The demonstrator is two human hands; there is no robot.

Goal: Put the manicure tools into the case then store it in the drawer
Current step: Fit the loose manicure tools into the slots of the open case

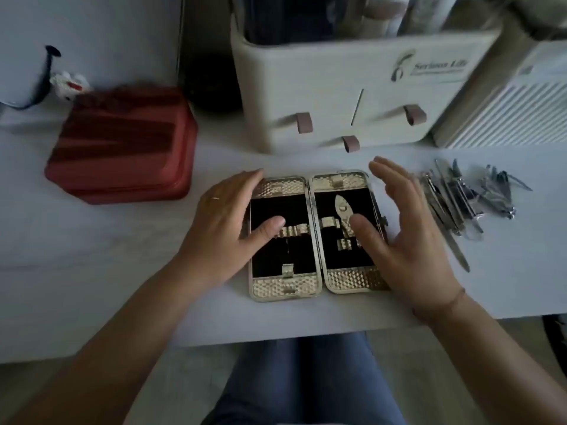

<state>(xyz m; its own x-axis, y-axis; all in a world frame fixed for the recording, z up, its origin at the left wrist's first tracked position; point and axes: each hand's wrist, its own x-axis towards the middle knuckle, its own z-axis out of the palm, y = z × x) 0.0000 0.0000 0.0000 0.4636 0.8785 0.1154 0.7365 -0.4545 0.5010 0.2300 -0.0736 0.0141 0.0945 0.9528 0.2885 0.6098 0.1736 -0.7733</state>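
Your white bench [92, 240] runs across the whole view in dim, even light, with no hard shadows. Behind it at the left you have a pale wall [107, 32]. A red pouch [122, 142] lies on the bench at the left, with a small white toy [69, 81] just behind it, near the wall. At the far right stands a white ribbed box [506, 118]. Below the bench's near edge you see beige floor [429, 378].
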